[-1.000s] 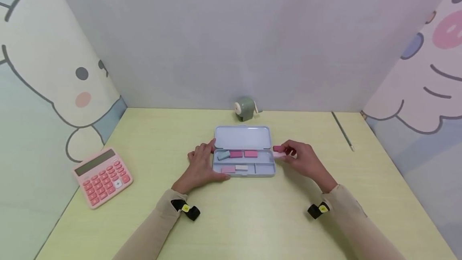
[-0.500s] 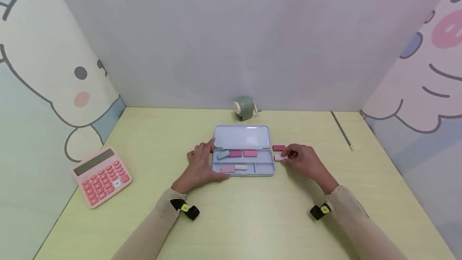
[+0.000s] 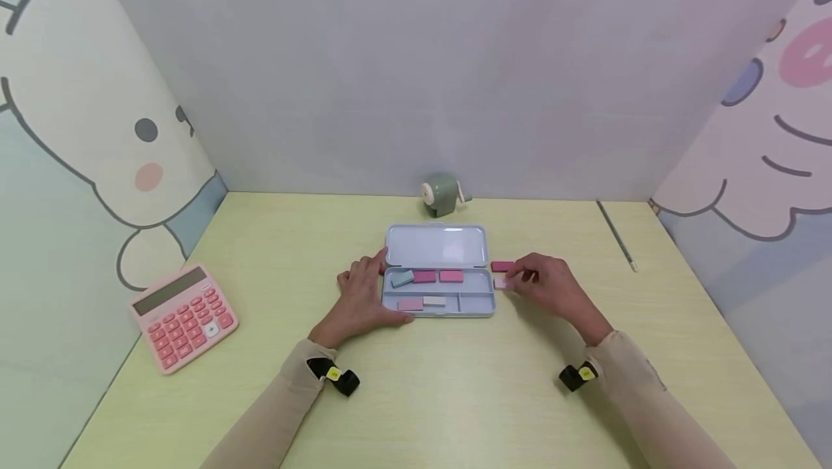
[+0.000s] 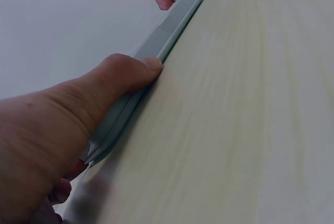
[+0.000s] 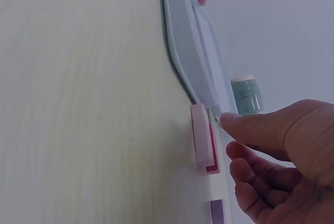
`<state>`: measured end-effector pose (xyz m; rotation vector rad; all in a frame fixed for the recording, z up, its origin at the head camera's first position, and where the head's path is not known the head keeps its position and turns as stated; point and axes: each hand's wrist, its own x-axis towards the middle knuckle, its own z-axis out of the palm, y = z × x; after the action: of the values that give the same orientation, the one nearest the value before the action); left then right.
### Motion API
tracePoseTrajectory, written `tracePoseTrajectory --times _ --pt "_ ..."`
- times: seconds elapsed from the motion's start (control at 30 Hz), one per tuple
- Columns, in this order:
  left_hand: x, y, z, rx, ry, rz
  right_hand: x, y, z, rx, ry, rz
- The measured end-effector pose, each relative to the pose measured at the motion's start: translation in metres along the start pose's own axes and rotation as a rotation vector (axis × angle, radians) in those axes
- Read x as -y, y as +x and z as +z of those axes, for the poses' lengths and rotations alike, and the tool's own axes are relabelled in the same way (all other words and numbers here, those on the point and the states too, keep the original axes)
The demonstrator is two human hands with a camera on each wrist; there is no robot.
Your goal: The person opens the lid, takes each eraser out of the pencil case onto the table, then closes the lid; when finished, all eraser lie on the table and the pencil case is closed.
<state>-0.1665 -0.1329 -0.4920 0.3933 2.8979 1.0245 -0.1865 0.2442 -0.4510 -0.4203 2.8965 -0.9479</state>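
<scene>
- The pencil case [image 3: 437,288] lies open in the middle of the table [image 3: 455,397], with its lid [image 3: 436,246] folded back flat toward the wall.
- In the far compartment of the case there are a blue-grey eraser [image 3: 401,280] and two dark pink erasers [image 3: 438,277] in a row; in the near compartment lie a light pink eraser [image 3: 410,304] and a white eraser [image 3: 434,301] side by side.
- The left hand [image 3: 361,300] rests against the left end of the case, its thumb along the near edge and its fingers at the far corner; the fingers are loosely curved around the end of the case.
- The right hand [image 3: 547,286] is just right of the case, with the fingers bent; the fingertips are at a pale pink eraser [image 3: 500,283] that lies on the table, but I cannot tell if they really pinch it.
- In the right wrist view this pale pink eraser [image 5: 201,139] lies flat on the table and the thumb [image 5: 250,128] is just beside it.
- Another dark pink eraser [image 3: 502,266] lies on the table just behind the pale one, near the corner of the lid.
- A green pencil sharpener [image 3: 442,196] stands at the wall behind the case, a pink calculator [image 3: 184,316] lies far to the left, and a pencil [image 3: 617,236] lies far to the right.
</scene>
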Motion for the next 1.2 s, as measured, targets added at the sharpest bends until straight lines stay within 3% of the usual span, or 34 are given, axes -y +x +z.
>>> tracePoseTrajectory --times 0.27,0.6,1.2 --pt "0.002 0.0 0.0 -0.001 0.005 0.004 0.012 0.009 0.009 -0.034 0.086 -0.087" --pt "0.003 0.001 -0.001 -0.002 0.007 0.008 0.032 0.023 0.028 -0.023 0.109 -0.122" --pt "0.003 0.0 0.001 -0.002 -0.006 0.009 0.05 0.043 0.049 -0.002 0.077 -0.034"
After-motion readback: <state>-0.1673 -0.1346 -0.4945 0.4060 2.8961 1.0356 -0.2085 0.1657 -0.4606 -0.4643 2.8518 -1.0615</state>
